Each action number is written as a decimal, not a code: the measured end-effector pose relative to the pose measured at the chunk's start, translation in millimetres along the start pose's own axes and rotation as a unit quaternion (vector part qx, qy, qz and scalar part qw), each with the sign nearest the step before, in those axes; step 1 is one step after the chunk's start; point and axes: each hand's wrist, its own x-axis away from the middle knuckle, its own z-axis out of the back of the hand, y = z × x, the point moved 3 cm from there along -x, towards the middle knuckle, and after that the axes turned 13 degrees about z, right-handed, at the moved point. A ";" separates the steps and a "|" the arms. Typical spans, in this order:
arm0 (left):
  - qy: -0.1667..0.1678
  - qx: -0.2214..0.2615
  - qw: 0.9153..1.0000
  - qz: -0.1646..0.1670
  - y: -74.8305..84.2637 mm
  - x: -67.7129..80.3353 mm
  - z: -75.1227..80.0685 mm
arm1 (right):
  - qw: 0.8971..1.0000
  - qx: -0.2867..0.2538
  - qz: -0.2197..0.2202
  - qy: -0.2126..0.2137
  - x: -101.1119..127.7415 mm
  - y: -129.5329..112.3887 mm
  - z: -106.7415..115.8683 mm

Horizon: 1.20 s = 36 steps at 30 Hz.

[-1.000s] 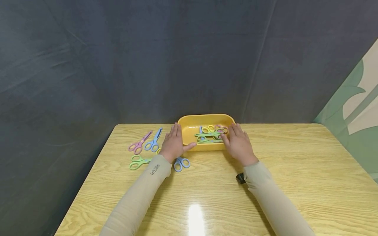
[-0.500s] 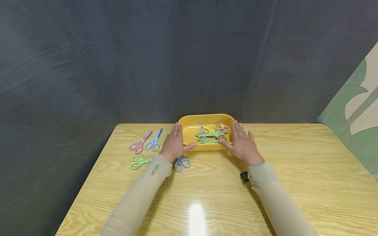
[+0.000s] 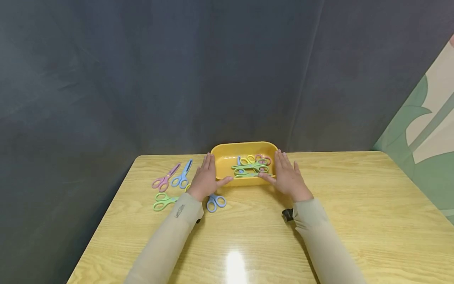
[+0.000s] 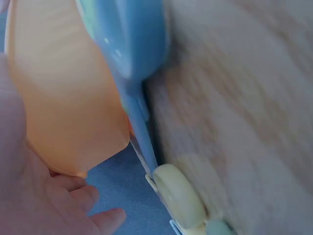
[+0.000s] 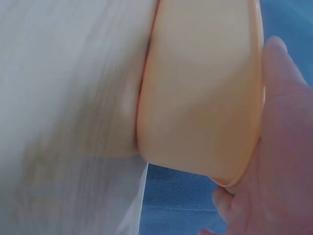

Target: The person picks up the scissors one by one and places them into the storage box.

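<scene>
A yellow tray (image 3: 227, 152) stands at the back middle of the wooden table and holds several pastel scissors (image 3: 252, 165). My left hand (image 3: 205, 178) lies flat against the tray's left wall, fingers straight, thumb along the front wall. My right hand (image 3: 287, 177) presses the right wall the same way. In the left wrist view the tray wall (image 4: 63, 112) sits by my palm (image 4: 29, 196), beside blue scissors (image 4: 132, 44). The right wrist view shows the tray (image 5: 205, 88) against my hand (image 5: 279, 147).
Loose on the table left of the tray lie pink scissors (image 3: 163, 180), blue scissors (image 3: 181, 176), green scissors (image 3: 162, 201) and another blue pair (image 3: 215, 201) by my left wrist. Dark cloth hangs just behind the table's back edge.
My right hand slid from the tray's front right corner to its right wall. The left hand stayed at the left wall. The head view dipped slightly.
</scene>
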 end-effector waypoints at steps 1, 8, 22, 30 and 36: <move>-0.001 0.002 1.000 0.001 -0.3 0.1 -0.5 | 1.000 -0.003 0.000 0.001 0.4 -0.1 0.1; -0.011 0.034 0.999 0.021 -4.7 7.4 -4.2 | 1.000 -0.025 -0.001 0.007 3.7 -1.6 -6.0; 0.059 0.090 0.994 0.021 -27.9 27.2 15.7 | 0.999 -0.043 -0.005 0.019 1.7 -0.8 -4.2; 0.044 0.036 0.998 0.032 -29.1 34.4 21.7 | 0.999 -0.050 -0.011 0.013 0.5 1.3 -4.4; 0.001 0.012 0.999 0.033 -18.6 39.8 18.8 | 0.998 -0.054 -0.009 0.016 -0.2 0.2 -4.0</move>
